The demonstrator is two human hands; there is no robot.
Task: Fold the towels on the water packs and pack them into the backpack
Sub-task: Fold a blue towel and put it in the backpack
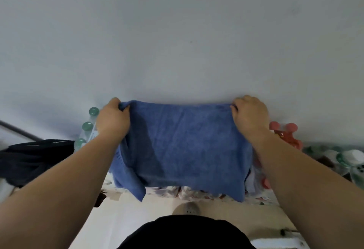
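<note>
Left hand (113, 120) and right hand (250, 115) each pinch a far corner of the towel (185, 146), at 10 and 2 o'clock, stretching it flat for a clean fold.

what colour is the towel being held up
Blue, a plain solid shade; the towel shows in the head view.

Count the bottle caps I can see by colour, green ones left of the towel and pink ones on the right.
Green caps, left of the blue towel: 3
Pink caps, right of it: 4 in view; others may be hidden
Total: 7
</note>
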